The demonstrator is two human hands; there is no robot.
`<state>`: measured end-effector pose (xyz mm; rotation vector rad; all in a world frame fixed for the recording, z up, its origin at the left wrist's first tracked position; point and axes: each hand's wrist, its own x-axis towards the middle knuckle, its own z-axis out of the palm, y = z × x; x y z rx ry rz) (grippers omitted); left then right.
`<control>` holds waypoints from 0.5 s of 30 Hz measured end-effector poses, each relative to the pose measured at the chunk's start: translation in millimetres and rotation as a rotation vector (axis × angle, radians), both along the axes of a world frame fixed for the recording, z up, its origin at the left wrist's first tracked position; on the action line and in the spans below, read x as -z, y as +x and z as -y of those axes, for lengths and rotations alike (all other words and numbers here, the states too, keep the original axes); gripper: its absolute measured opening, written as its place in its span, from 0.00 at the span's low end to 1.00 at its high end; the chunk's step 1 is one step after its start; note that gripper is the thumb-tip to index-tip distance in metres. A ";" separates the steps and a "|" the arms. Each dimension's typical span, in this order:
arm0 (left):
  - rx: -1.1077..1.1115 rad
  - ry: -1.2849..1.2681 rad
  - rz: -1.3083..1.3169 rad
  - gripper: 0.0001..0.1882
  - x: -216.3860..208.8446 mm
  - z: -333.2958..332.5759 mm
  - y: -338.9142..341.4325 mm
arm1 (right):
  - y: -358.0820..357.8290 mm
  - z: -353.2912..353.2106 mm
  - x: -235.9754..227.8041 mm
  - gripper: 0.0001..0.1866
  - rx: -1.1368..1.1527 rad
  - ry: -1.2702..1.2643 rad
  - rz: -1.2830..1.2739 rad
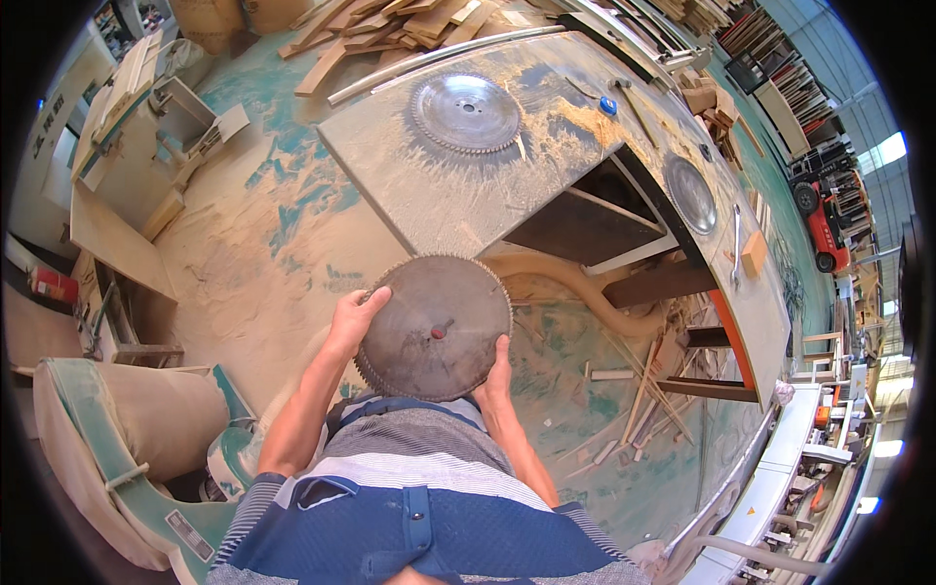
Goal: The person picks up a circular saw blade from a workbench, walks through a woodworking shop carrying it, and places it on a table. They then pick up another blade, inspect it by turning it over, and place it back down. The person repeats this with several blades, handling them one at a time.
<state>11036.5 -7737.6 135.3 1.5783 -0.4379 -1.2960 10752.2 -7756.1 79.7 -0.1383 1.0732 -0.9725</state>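
A large dark circular saw blade (435, 329) with a toothed rim is held in front of my body, flat side up toward me. My left hand (357, 317) grips its left edge, with the thumb over the face. On the opposite edge, my right hand (497, 372) holds the blade with its thumb against the rim; most of its fingers are hidden beneath. Ahead, a shinier saw blade (467, 114) lies on the sawdust-covered machine table (390, 166). Another saw blade (690, 195) rests farther right on the table.
A blue tape measure (607, 105), a hammer-like tool (639, 112), a wrench (736, 249) and a wood block (754, 253) lie on the table. A thick hose (585, 283) runs under it. Stacked boards (409, 29) are behind; a green machine (107, 439) stands left, a red forklift (824, 224) far right.
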 end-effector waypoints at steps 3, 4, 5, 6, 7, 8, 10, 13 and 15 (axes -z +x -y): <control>-0.003 0.016 -0.044 0.22 -7.9 51.5 4.5 | 5.7 55.0 -18.2 0.38 -0.010 0.006 -0.049; -0.012 0.016 -0.069 0.22 -8.9 67.3 6.5 | 6.9 75.8 -20.5 0.38 -0.021 -0.011 -0.103; -0.027 0.028 -0.065 0.23 -7.7 81.8 8.9 | 7.9 96.8 -21.4 0.38 -0.039 -0.018 -0.170; -0.040 0.044 -0.077 0.23 -4.5 94.7 11.1 | 9.0 116.9 -22.0 0.37 -0.065 -0.026 -0.183; -0.052 0.062 -0.090 0.24 0.1 105.9 12.9 | 10.2 135.8 -23.2 0.36 -0.094 -0.025 -0.208; -0.090 0.056 -0.121 0.24 5.5 115.2 14.0 | 11.8 152.9 -25.3 0.36 -0.126 -0.031 -0.227; -0.175 0.039 -0.199 0.24 15.9 129.0 14.3 | 15.9 180.6 -30.4 0.34 -0.159 -0.010 -0.316; -0.208 0.067 -0.234 0.26 25.8 141.7 16.1 | 23.3 207.1 -33.0 0.33 -0.187 0.000 -0.346; -0.203 0.079 -0.191 0.27 28.7 147.8 19.7 | 27.1 216.3 -28.8 0.32 -0.193 0.025 -0.347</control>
